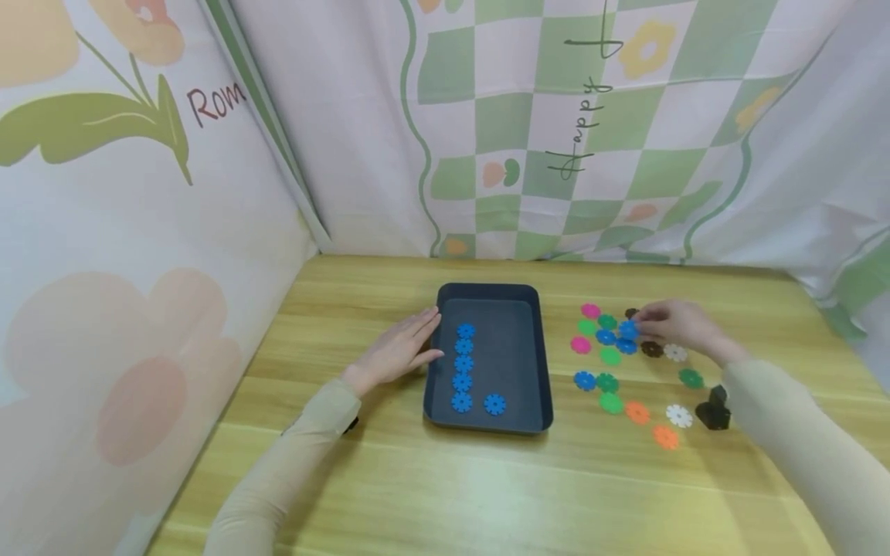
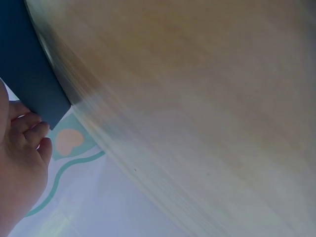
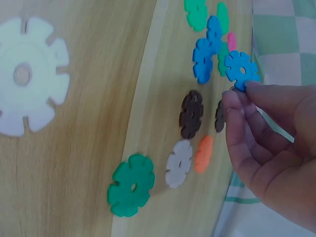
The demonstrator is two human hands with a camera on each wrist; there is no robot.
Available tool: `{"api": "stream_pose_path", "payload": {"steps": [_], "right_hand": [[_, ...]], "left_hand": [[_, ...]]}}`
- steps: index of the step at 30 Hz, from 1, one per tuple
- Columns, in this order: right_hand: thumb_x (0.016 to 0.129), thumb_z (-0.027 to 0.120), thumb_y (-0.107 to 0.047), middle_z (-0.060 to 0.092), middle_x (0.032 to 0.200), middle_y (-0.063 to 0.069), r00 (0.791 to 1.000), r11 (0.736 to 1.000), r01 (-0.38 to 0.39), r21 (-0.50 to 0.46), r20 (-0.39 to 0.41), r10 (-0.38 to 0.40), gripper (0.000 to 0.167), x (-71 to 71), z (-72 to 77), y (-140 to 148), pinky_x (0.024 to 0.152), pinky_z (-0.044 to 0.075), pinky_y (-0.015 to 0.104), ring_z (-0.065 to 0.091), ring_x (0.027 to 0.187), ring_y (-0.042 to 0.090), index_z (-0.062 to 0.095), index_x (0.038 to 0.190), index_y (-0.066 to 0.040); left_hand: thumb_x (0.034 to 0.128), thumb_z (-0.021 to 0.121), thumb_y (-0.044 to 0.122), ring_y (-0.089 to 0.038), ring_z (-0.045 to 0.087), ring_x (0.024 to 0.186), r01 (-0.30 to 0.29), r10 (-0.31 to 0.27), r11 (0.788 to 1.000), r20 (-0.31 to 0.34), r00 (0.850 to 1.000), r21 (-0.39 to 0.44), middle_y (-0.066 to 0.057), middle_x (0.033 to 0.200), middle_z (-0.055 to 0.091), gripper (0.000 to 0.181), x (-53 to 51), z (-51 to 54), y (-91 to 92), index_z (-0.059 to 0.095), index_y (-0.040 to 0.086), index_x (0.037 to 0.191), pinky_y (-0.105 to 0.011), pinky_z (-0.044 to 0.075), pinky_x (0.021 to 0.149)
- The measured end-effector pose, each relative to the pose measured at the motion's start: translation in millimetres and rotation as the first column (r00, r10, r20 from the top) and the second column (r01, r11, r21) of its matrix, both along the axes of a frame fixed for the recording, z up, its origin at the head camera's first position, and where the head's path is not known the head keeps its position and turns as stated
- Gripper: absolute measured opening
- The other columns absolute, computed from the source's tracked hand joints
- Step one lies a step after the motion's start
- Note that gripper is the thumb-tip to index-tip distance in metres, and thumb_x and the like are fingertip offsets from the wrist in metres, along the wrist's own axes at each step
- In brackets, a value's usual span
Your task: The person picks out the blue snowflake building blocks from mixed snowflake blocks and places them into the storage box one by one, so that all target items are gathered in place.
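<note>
My right hand (image 1: 683, 324) pinches a blue notched plastic disc (image 3: 241, 67) between thumb and fingertips, held above the loose discs on the right side of the table. My left hand (image 1: 395, 351) rests against the left wall of a dark rectangular tray (image 1: 511, 340), its fingers extended along the rim. In the left wrist view the fingers (image 2: 37, 131) touch the tray's outer side. Inside the tray, several blue discs (image 1: 463, 363) stand in a column along the left, and one more blue disc (image 1: 494, 405) lies at the lower middle.
Loose discs in several colours lie right of the tray: blue (image 1: 585, 380), green (image 1: 611, 402), pink (image 1: 580, 345), orange (image 1: 666, 437), white (image 1: 678, 415) and brown (image 1: 652, 350). A black object (image 1: 714, 411) sits near my right forearm. Patterned curtains (image 1: 528, 154) hang behind the table.
</note>
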State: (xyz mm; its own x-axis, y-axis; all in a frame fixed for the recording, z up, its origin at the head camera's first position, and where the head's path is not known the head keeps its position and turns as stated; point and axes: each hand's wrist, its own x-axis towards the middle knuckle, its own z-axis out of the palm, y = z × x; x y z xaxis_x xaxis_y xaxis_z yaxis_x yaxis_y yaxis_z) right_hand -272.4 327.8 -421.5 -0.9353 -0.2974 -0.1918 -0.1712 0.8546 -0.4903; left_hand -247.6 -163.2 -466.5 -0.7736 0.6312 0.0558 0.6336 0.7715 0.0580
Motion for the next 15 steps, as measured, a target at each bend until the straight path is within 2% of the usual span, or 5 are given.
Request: {"api": "stream_pose_path", "payload": {"steps": [5, 10, 15], "right_hand": [[0.1, 0.059, -0.028, 0.075, 0.104, 0.018, 1.0, 1.0, -0.022, 0.002, 0.009, 0.022, 0.041, 5.5, 9.2, -16, 0.08, 0.06, 0.047, 0.072, 0.089, 0.025, 0.065, 0.123, 0.006], [0.099, 0.061, -0.028, 0.075, 0.095, 0.009, 0.999, 0.999, -0.029, -0.031, 0.016, 0.029, 0.034, 12.5, 16.0, -35, 0.073, 0.059, 0.036, 0.069, 0.084, 0.019, 0.068, 0.115, 0.002], [0.098, 0.063, -0.031, 0.074, 0.091, 0.007, 1.0, 0.998, -0.023, -0.053, 0.018, 0.024, 0.031, 17.8, 21.7, -52, 0.063, 0.052, 0.029, 0.064, 0.074, 0.014, 0.071, 0.11, -0.004]], "left_hand": [[0.104, 0.042, 0.049, -0.027, 0.028, 0.153, 0.005, -0.005, 1.0, -0.007, 1.0, -0.002, -0.015, 0.165, 0.024, 0.072, -0.2, -0.1, -0.3, 0.027, 0.003, 0.156, -0.041, 0.028, 0.125], [0.104, 0.042, 0.049, -0.027, 0.029, 0.152, 0.011, -0.011, 1.0, -0.016, 1.0, 0.004, -0.015, 0.164, 0.025, 0.071, -0.2, -0.4, -0.3, 0.028, 0.002, 0.156, -0.041, 0.029, 0.125], [0.104, 0.043, 0.049, -0.027, 0.029, 0.152, 0.012, -0.012, 1.0, -0.019, 1.0, 0.005, -0.015, 0.164, 0.026, 0.071, 0.2, -0.5, -0.3, 0.028, 0.002, 0.156, -0.041, 0.029, 0.125]]}}
